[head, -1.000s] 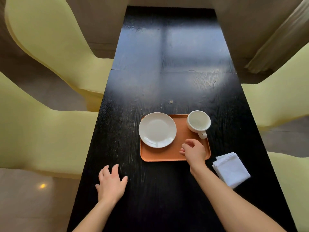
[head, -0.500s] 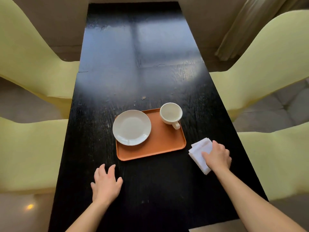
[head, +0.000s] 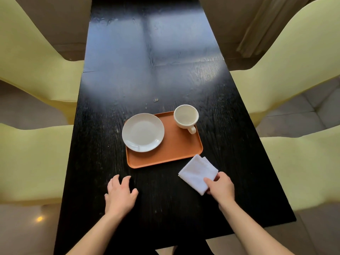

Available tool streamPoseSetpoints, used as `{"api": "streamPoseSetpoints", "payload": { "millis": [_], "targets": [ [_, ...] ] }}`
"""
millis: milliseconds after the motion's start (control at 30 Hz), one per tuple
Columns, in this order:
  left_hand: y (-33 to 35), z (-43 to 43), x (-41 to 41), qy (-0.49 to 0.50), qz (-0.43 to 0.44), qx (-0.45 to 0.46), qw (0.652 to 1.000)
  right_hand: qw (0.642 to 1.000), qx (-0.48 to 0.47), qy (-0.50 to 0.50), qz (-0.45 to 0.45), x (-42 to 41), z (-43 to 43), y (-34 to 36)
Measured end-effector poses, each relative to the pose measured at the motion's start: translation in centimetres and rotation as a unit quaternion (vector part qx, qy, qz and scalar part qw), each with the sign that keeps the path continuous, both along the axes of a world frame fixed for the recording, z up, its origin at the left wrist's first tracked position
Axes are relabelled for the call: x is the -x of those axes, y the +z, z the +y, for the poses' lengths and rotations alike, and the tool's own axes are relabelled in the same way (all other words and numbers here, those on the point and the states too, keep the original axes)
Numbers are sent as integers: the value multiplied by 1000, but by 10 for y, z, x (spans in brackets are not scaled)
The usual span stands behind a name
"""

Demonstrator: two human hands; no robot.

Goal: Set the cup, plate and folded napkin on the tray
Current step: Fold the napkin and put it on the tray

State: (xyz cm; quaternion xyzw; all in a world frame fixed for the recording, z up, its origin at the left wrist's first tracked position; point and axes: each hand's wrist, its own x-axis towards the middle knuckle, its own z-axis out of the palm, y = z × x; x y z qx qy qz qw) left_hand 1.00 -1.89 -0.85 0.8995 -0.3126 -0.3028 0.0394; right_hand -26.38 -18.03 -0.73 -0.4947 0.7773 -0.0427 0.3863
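Item: your right hand (head: 221,187), thumb on top, pinching the near right corner of the folded napkin (head: 197,173).
Napkin: white, square-folded, layered edges showing at its far corner; that corner sits just short of the tray's near right corner, not on it.
Tray (head: 176,151): orange, rounded corners, just beyond the grip. White plate (head: 143,132) on its left side, overhanging the left rim; cream cup (head: 186,116) at its far right corner, handle toward you.
Your left hand (head: 120,196): well left of the grip, fingers spread, flat on the table.
Table (head: 147,61): black, wood-grained, glossy.
Surroundings: pale yellow chairs (head: 35,159) either side.
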Motion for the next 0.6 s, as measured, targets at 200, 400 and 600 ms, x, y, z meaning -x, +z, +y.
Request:
{"api": "streamPoseSetpoints", "payload": {
  "millis": [200,400,600],
  "targets": [
    [4,-3,23,-20,19,29,999,993,-55,-32,-96,-32,46,4],
    [9,-10,51,-60,43,74,995,979,-125,-11,-161,-64,75,3],
    [17,-9,68,-56,73,124,988,993,-58,39,-90,-54,61,9]
  ]
}}
